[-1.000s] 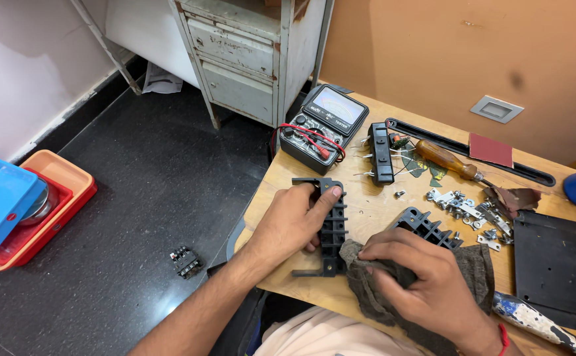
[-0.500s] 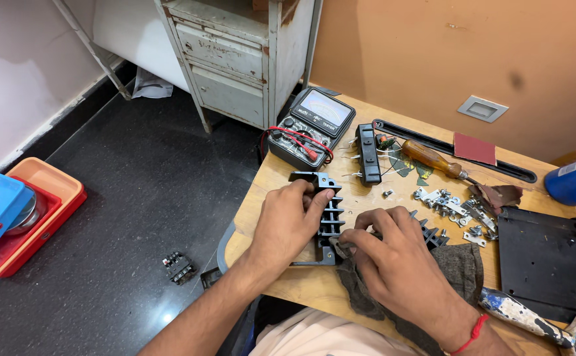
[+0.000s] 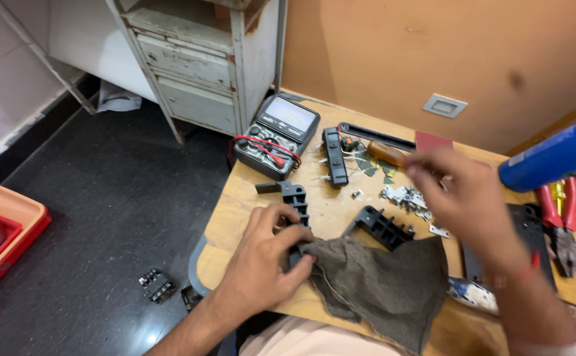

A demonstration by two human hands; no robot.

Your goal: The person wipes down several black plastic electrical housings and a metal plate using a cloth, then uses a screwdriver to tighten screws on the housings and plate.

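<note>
While left hand [image 3: 261,260] grip clamps ribbed black plastic block [image 3: 296,211] | right hand [image 3: 462,194] blurred, grip unclear | frayed cloth [image 3: 380,280] beside.

Matt black plastic bracket [image 3: 294,204], rough grey cloth [image 3: 380,283] (frayed), bare wood table [image 3: 235,217].

Left hand [image 3: 265,260]: bare, forearm unsleeved, no rings or watch visible. Right hand [image 3: 462,198]: bare, motion-blurred; thin red thread band [image 3: 534,260] at the wrist.
</note>
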